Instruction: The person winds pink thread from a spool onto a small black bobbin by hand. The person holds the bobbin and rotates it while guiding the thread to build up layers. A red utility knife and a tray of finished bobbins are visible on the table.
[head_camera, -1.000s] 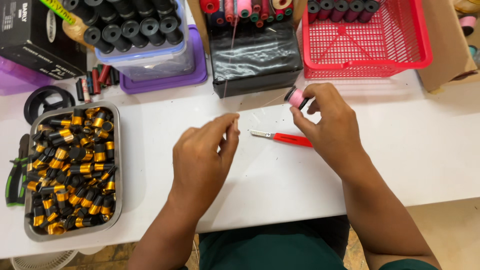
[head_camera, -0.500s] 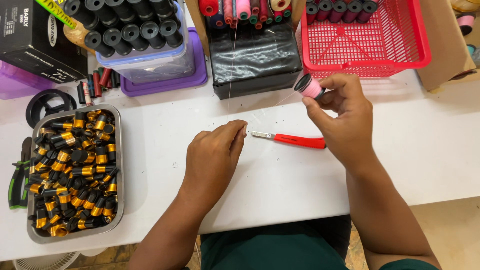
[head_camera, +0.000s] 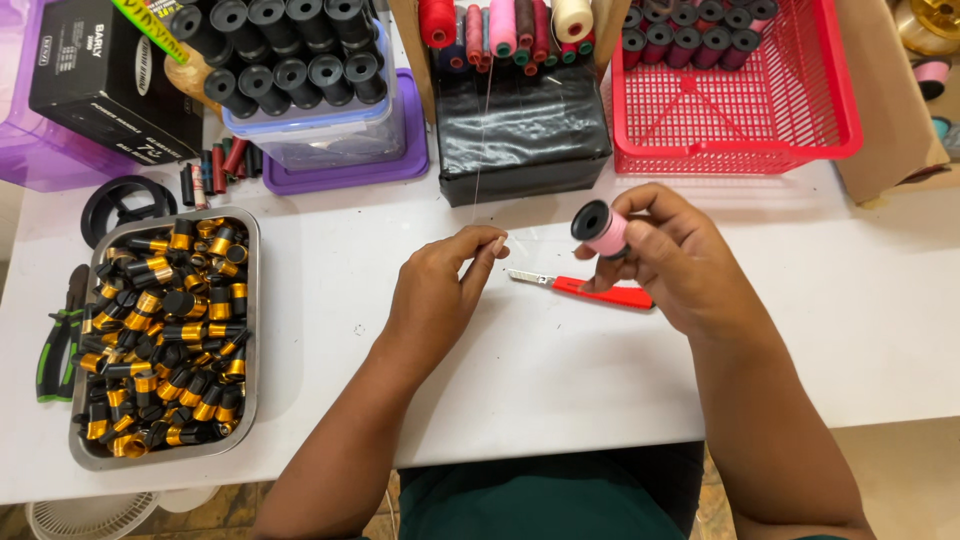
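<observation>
My right hand (head_camera: 675, 260) holds a small black bobbin wound with pink thread (head_camera: 602, 230), raised a little above the white table (head_camera: 560, 370). My left hand (head_camera: 440, 295) pinches a thin thread (head_camera: 480, 160) between thumb and forefinger; the thread runs up toward the spools at the back. A red-handled cutter (head_camera: 590, 290) lies on the table just under my right hand, between both hands.
A metal tray (head_camera: 250, 300) of black-and-gold bobbins sits at left, green pliers (head_camera: 55, 345) beside it. At the back stand a black box (head_camera: 525, 140) with thread spools, a red basket (head_camera: 740, 110) holding several wound bobbins, and a clear tub (head_camera: 320, 135) of black bobbins.
My right hand has shifted with the pink bobbin, turning it so its black end faces up. My left hand has kept its pinch on the thread and barely moved.
</observation>
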